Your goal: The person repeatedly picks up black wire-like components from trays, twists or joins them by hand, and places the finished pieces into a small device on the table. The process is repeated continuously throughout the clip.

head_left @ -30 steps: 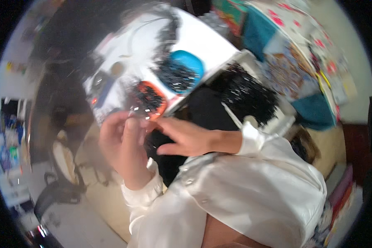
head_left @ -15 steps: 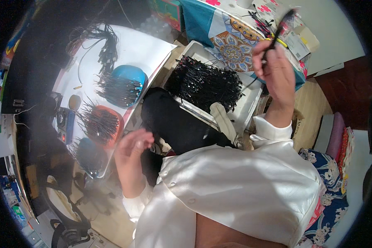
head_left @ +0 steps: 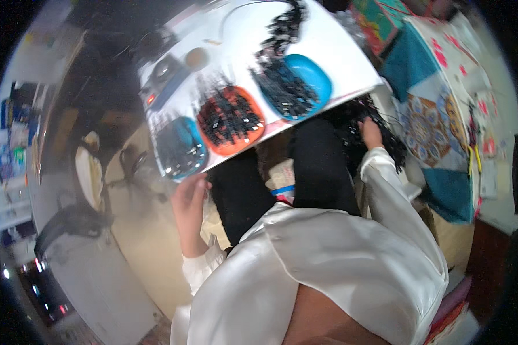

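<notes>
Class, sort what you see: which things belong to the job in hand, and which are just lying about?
Apparently in use:
black cable-like pieces, piled at the right hand
left blue tray, orange tray and right blue tray, all holding dark pieces

Untouched, perhaps just lying about:
patterned cloth
pale round item
boxy device with a red light

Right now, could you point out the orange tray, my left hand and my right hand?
Orange tray [head_left: 236,148], head view: the rim along its lower edge.
Left hand [head_left: 189,197], head view: middle of the hand.
Right hand [head_left: 370,133], head view: middle of the hand.
</notes>
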Tool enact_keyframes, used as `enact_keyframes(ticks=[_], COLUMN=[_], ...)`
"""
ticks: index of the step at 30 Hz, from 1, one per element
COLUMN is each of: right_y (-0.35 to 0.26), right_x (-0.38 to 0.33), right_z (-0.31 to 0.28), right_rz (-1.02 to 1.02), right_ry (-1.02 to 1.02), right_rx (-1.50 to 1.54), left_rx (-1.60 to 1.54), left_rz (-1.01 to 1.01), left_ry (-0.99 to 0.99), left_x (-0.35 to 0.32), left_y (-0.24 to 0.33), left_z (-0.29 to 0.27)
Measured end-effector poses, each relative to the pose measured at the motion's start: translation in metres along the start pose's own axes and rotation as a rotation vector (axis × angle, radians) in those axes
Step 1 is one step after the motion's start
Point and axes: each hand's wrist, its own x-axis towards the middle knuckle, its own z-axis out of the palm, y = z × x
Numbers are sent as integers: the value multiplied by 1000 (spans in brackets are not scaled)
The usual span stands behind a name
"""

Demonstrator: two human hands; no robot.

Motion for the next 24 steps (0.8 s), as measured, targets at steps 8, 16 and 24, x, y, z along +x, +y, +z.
enact_keyframes(ticks=[8,16,24], right_y=[-68,-229,-337], right_x=[-72,-160,-128], right_z=[-115,-176,-142], right_rz=[-222,-859,-879], right_ry=[285,140,219], right_rx=[253,597,176], left_rx=[842,964,327], left_rz=[330,232,314], left_ry=[512,504,692], left_x=[91,124,102], left_y=[-3,-11,0], left_z=[-25,-8,-20])
